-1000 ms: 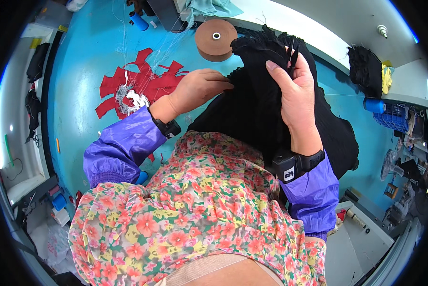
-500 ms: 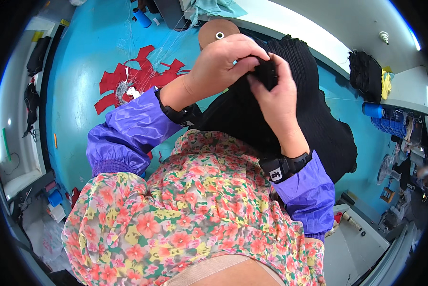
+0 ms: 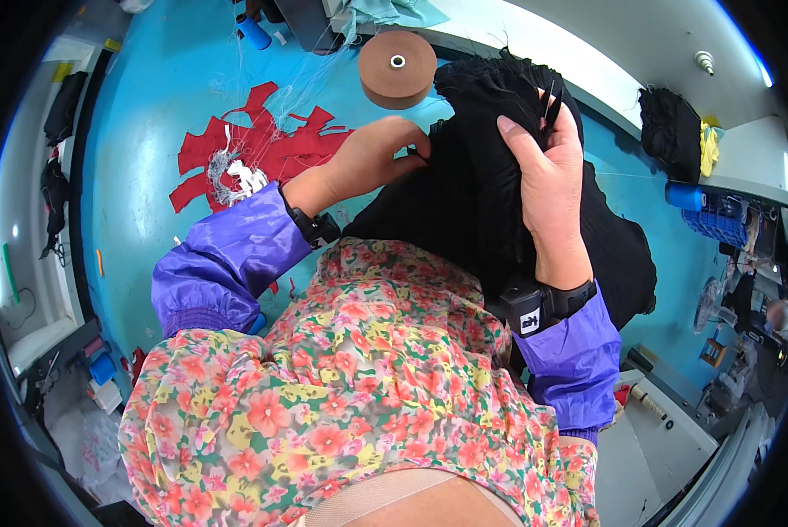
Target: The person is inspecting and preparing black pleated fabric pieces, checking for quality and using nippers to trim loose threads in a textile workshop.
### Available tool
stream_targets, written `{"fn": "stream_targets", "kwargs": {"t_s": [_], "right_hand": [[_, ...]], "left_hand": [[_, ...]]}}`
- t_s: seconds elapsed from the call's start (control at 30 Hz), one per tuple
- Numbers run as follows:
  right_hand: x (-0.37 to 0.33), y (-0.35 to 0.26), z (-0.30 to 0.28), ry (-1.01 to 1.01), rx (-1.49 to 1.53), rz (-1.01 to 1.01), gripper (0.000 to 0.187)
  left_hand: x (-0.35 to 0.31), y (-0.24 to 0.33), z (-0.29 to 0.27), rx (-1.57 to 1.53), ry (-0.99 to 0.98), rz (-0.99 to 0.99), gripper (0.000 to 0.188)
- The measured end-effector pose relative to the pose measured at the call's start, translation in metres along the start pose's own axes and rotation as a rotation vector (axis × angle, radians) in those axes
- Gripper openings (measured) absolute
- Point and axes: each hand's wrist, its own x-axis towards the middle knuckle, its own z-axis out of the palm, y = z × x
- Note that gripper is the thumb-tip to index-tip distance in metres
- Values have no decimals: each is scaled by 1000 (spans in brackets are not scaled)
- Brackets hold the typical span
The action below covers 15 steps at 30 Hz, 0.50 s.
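Observation:
Black pleated fabric (image 3: 490,176) lies bunched over my lap and up in front of me, with frayed edges at its far end. My left hand (image 3: 367,156) is closed, pinching the left edge of the fabric between thumb and fingertips. On the other side my right hand (image 3: 554,171) grips a raised fold, thumb in front and fingers partly hidden behind. A thin dark pointed thing (image 3: 550,107) shows by the right fingers; its kind is unclear. Purple sleeves cover both forearms.
A brown roll of tape (image 3: 397,66) stands beyond my left hand on the blue table (image 3: 139,167). Red cut fabric pieces (image 3: 262,140) with loose threads lie to its left. At the right are a blue thread cone (image 3: 684,196) and a blue basket (image 3: 716,221).
My hands, close together over a bunch of black fabric before, have moved apart. The left went down and left, the right moved right, and the fabric is spread between them. The brown roll is uncovered.

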Motion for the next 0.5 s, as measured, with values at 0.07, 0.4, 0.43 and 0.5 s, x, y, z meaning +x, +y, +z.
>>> {"fn": "stream_targets", "kwargs": {"t_s": [0.07,0.4,0.43,0.5], "right_hand": [[0,1,-3,7,-1,8,27],[-5,5,12,-162,-63,4,35],[-8,7,15,-191,-74,10,40],[-10,12,17,-187,-437,-240,57]], "left_hand": [[2,4,-7,-16,-15,-22,21],[39,51,-56,27,275,253,20],[47,52,-55,25,314,306,19],[57,57,-47,-20,302,340,18]]}}
